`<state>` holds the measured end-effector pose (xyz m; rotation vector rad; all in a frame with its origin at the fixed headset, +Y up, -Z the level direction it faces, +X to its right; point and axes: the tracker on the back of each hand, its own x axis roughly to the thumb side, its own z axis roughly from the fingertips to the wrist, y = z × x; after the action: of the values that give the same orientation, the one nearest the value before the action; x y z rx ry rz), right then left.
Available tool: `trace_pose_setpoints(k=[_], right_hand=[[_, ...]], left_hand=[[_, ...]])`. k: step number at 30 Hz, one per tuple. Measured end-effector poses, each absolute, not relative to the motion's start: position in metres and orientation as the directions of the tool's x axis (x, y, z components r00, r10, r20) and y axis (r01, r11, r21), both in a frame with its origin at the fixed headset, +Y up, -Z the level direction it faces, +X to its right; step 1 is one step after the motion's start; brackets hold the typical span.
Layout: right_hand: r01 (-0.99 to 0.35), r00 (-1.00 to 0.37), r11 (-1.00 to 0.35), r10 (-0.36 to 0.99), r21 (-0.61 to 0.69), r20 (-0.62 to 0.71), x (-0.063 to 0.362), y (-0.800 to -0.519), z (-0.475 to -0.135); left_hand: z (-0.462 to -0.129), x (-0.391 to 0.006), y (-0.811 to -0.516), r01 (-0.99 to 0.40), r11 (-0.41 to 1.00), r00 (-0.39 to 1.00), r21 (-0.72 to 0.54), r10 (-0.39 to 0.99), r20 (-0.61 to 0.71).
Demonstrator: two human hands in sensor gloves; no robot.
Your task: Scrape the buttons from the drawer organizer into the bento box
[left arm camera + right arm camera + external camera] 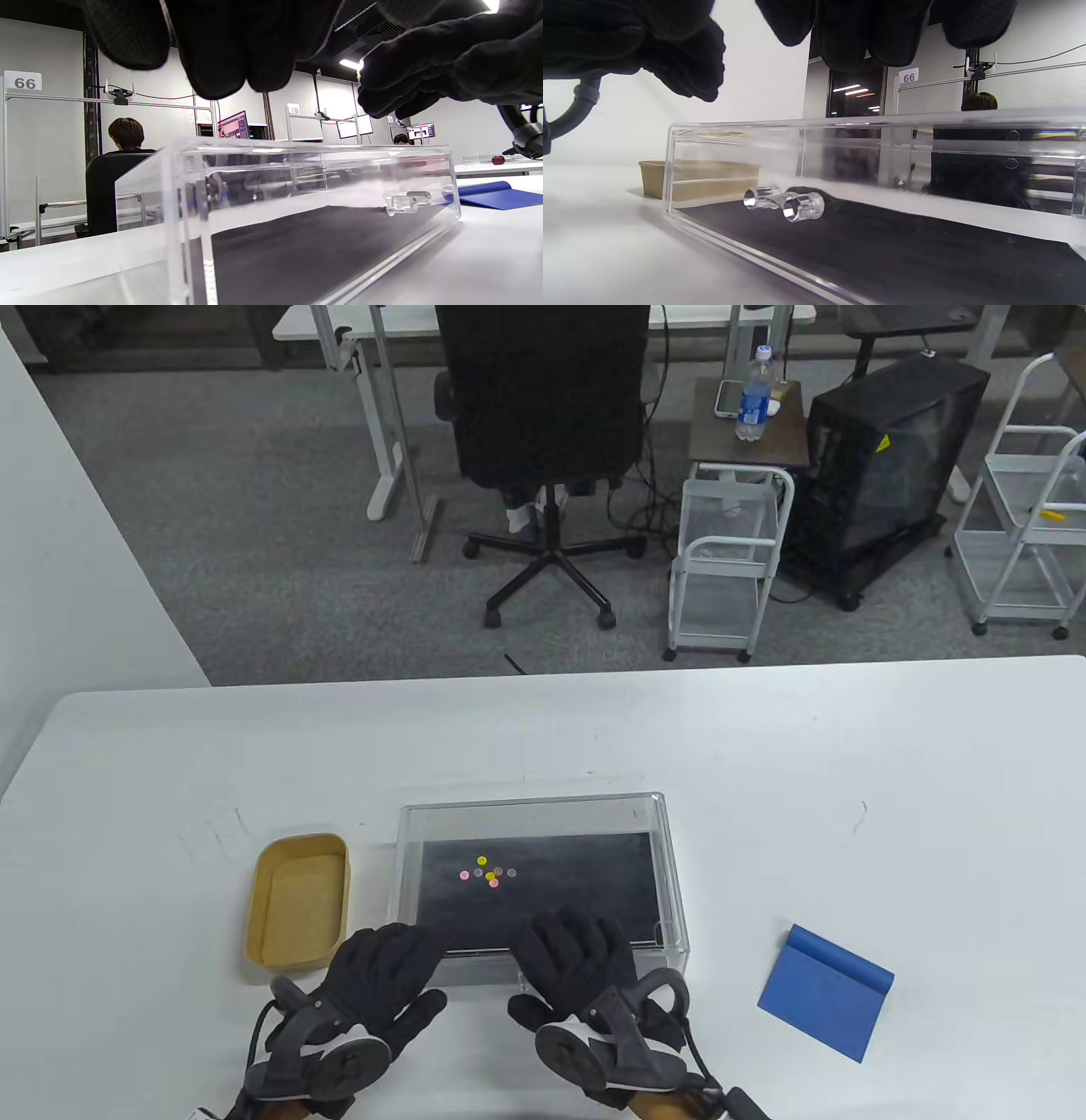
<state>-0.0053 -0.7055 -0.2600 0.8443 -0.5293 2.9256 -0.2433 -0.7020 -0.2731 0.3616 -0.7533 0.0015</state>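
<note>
A clear acrylic drawer organizer (670,865) with a black liner stands mid-table; several small coloured buttons (485,872) lie on the liner. A tan bento box (299,899) stands empty just left of it. My left hand (386,967) and right hand (577,950) hover over the organizer's near edge, fingers loosely spread, holding nothing. In the left wrist view my fingertips (229,63) hang above the organizer's wall (297,178). In the right wrist view my fingertips (865,34) hang above its front wall (840,169) and clear knob (801,206); the bento box (657,182) shows behind.
A blue scraper (825,991) lies flat on the white table (848,780) to the right of the organizer; it also shows in the left wrist view (496,195). An office chair (543,432) and carts stand beyond the table's far edge.
</note>
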Motion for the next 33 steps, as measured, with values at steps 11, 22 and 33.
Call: trace_pose_setpoints(k=[11,22,33], right_hand=[[-0.169,-0.886,-0.935,0.006,-0.311,0.464,0.015,-0.701,-0.269],[-0.133,-0.943,-0.941,0.024,-0.31,0.332,0.047,-0.705,-0.287],[-0.102,-0.99,-0.945,0.067,-0.31,0.12,0.104,-0.707,-0.307]], left_hand=[[-0.274,-0.243,-0.703,-0.131,0.939,0.731,0.317,-0.124,0.671],[-0.273,-0.243,-0.703,-0.134,0.94,0.731,0.315,-0.121,0.671],[-0.272,-0.243,-0.704,-0.135,0.94,0.723,0.315,-0.124,0.679]])
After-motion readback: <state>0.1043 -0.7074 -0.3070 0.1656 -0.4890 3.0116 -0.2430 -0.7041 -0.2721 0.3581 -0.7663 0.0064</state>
